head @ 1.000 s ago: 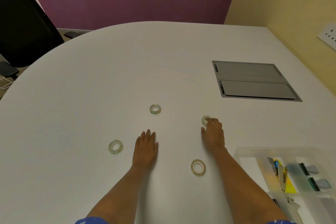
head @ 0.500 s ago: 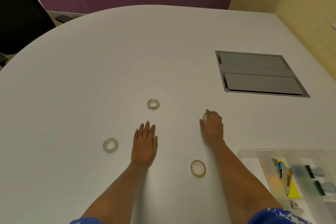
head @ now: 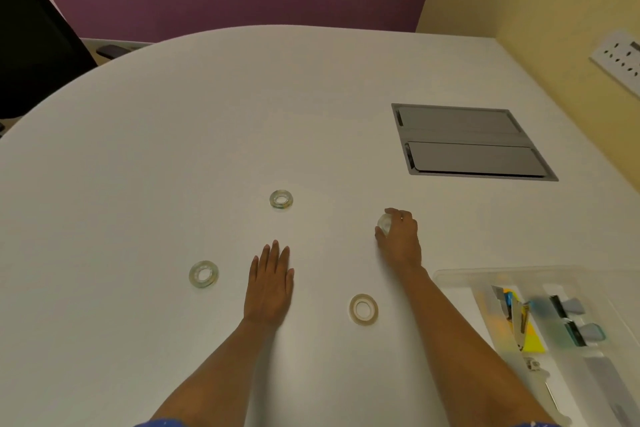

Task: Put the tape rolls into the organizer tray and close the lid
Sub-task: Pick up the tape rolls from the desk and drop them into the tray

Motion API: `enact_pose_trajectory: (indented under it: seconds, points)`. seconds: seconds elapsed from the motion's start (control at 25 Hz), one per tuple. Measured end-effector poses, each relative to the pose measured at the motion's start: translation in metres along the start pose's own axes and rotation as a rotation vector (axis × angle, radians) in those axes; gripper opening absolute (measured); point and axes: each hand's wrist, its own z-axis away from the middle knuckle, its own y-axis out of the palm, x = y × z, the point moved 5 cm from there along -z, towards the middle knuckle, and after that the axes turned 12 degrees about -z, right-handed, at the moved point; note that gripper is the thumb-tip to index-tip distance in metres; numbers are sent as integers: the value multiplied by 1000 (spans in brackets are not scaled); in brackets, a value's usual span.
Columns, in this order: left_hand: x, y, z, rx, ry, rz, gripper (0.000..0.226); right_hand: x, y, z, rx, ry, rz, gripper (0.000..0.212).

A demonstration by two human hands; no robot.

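Observation:
My right hand (head: 400,239) is closed around a clear tape roll (head: 384,222), tipped up between thumb and fingers just above the white table (head: 173,132). My left hand (head: 272,284) lies flat on the table, fingers together, holding nothing. Three more tape rolls lie flat: one (head: 281,199) ahead of my left hand, one (head: 204,274) to its left, one (head: 363,309) between my forearms. The clear organizer tray (head: 453,279) sits at the lower right, partly cut off, with stationery in its compartments. Its lid is hard to make out.
A grey cable hatch (head: 467,142) is set into the table at the right. A black chair (head: 31,45) stands beyond the left edge. A yellow wall with a socket plate (head: 620,61) runs along the right.
My right hand has closed on the tape roll and tipped it up off the table. My left hand stays flat. The camera view has shifted slightly.

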Motion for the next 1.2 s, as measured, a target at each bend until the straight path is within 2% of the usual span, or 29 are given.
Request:
enact_pose_trajectory:
  seconds: [0.32,0.6,0.88,1.2]
  points:
    - [-14,0,42,15,23,24,52,-12,-60,41,-94,-32,-69,45]
    - [-19,-2,64,45,14,12,53,-58,-104,86,-165,97,6,44]
    - [-19,-5,63,78,15,12,52,-91,-98,102,-31,208,109,48]
    - [-17,-5,61,70,23,45,52,-98,-91,97,38,141,235,49]
